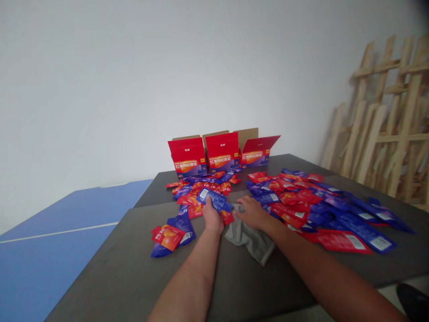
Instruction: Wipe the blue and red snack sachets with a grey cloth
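Observation:
My left hand (213, 216) is closed on a blue sachet (214, 200) with a white barcode label, thumb on top. A red sachet (228, 218) shows just beneath the blue one; whether that hand grips it too is unclear. To its right, my right hand (250, 211) is closed on a grey cloth (250, 239), whose lower part hangs loosely onto the table. The cloth's upper end lies close to the blue sachet's right edge. Left of my left hand, a few red and blue sachets (169, 237) overlap on the tabletop.
Three open red boxes (219, 154) stand in a row at the back of the dark table (134, 268). Sachet piles lie before them (191, 188) and at the right (301, 201). A blue table (87, 223) stands left; wooden slats (395, 120) lean on the wall.

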`<state>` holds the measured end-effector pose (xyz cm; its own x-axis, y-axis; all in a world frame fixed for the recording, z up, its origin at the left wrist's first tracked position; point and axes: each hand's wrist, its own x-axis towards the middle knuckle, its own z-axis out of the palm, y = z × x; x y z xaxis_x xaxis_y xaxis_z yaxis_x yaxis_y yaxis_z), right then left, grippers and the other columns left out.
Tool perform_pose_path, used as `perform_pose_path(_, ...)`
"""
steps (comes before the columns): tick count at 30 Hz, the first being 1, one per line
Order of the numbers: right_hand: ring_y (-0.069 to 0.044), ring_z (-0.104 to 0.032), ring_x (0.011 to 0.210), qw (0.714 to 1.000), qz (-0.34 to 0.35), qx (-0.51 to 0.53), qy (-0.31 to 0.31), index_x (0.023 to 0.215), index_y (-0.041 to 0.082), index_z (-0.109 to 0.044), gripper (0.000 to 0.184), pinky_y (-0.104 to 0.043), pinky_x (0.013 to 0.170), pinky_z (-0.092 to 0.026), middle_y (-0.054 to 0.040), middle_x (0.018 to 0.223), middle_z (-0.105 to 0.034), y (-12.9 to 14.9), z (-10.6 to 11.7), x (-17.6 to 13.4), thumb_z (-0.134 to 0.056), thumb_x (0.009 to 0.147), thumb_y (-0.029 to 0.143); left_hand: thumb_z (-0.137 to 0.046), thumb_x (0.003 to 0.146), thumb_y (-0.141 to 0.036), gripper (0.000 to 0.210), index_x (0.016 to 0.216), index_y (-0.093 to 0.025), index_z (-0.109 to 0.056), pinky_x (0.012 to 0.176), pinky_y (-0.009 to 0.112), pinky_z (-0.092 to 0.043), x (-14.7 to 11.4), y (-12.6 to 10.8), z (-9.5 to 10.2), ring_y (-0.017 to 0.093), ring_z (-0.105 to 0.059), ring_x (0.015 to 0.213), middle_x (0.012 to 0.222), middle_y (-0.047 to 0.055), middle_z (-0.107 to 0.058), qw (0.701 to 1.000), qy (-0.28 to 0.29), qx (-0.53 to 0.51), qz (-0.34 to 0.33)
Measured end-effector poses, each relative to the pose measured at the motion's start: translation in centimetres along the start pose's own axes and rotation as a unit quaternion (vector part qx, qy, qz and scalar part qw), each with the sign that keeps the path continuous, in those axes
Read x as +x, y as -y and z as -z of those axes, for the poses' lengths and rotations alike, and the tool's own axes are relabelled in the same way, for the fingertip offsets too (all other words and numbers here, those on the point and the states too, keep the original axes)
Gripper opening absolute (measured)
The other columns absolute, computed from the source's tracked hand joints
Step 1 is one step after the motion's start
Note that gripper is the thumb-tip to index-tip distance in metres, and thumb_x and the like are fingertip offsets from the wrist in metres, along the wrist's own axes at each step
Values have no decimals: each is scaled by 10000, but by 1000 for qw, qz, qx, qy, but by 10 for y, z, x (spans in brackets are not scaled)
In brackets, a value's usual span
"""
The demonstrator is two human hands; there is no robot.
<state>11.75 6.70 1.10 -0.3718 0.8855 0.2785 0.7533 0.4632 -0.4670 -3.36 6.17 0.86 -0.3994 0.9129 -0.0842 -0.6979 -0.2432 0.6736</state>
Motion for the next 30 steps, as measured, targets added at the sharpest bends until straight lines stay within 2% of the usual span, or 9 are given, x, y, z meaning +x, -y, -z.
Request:
perform_pose_path(2, -326, -528, 1096, 996, 12, -85, 23, 1164, 138, -556, 559, -438, 899, -403, -189, 1183, -559, -1, 1, -9, -659, 726, 469, -486, 857, -376, 284, 957, -149, -623, 736, 296, -512, -1, -2, -2, 163, -657, 781, 880, 56, -680, 999, 22, -41, 24)
perform_pose_path(3, -330, -530, 1086, 993, 21, -105, 44, 1150, 140, -556, 540, -440, 890, -404, -187, 1162, -566, -2, 2, -12, -659, 722, 453, -483, 857, -355, 275, 961, -144, -627, 741, 304, -515, -1, -3, -3, 170, -660, 790, 890, 68, -684, 997, 28, -54, 39)
perform_pose_path(7, -247, -561, 1007, 990, 73, -82, 89, 1011, 145, -555, 293, -333, 858, -418, -130, 1039, -602, -3, 15, -11, -568, 720, 175, -494, 853, -346, 251, 944, -154, -627, 709, 311, -519, -4, -11, -3, 173, -653, 741, 853, 72, -683, 991, 35, -71, 111)
perform_pose_path(12, -207, -538, 968, 994, 103, 6, -45, 1055, 154, -480, 371, -305, 862, -419, -97, 1044, -552, 1, 38, -8, -555, 692, 156, -442, 824, -606, 506, 918, -147, -634, 678, 348, -514, -11, -18, -2, 173, -616, 681, 844, 77, -662, 971, 110, -91, 190)
perform_pose_path(14, -195, -531, 937, 985, 160, 35, -58, 1076, 162, -463, 404, -306, 845, -432, -85, 1038, -533, 8, 37, -12, -573, 687, 169, -437, 801, -658, 578, 918, -130, -643, 703, 364, -513, -13, -20, -1, 196, -623, 705, 816, 91, -657, 963, 136, -70, 224)
perform_pose_path(18, -210, -515, 994, 950, 311, 8, 23, 1066, 170, -528, 362, -337, 864, -438, -95, 1096, -522, 22, 22, -21, -597, 710, 177, -476, 800, -635, 599, 1010, -101, -649, 747, 381, -506, -12, -21, 1, 214, -628, 706, 792, 101, -660, 946, 188, -29, 261)
perform_pose_path(21, -205, -517, 982, 929, 363, -42, 52, 1045, 193, -593, 283, -353, 892, -421, -75, 1077, -561, 28, 12, -22, -576, 764, 172, -487, 829, -574, 536, 1037, -105, -644, 737, 351, -502, -10, -20, 3, 206, -635, 724, 846, 106, -677, 943, 194, -14, 271)
perform_pose_path(27, -205, -511, 947, 945, 316, -79, -16, 1031, 217, -644, 247, -351, 867, -416, -69, 1026, -576, 22, 8, -15, -566, 802, 172, -523, 809, -586, 509, 934, -112, -658, 652, 338, -506, -19, -16, 0, 203, -624, 628, 649, 64, -627, 923, 212, 35, 318)
perform_pose_path(30, -212, -506, 963, 958, 272, -68, -54, 1043, 211, -645, 271, -353, 872, -419, -79, 1036, -564, 13, 7, -10, -568, 790, 151, -553, 811, -545, 442, 934, -133, -656, 665, 338, -514, -26, -15, -4, 191, -629, 627, 659, 49, -636, 920, 225, 39, 319)
